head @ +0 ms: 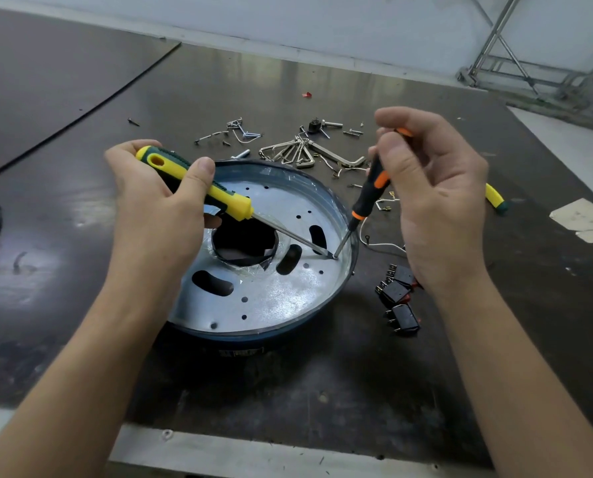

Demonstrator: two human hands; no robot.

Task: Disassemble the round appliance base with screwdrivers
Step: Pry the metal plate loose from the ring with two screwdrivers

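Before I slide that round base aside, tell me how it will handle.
The round base looks like thin sheet metal pierced with holes, so probably stiff but light for its size. Its wall seems to taper toward the bottom, so pressing on the rim may rock it. On the glossy table it would likely slide readily.

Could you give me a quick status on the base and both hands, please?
Left hand grips yellow screwdriver; right hand grips orange-black screwdriver. Both tips meet inside round base. Nothing in the way.
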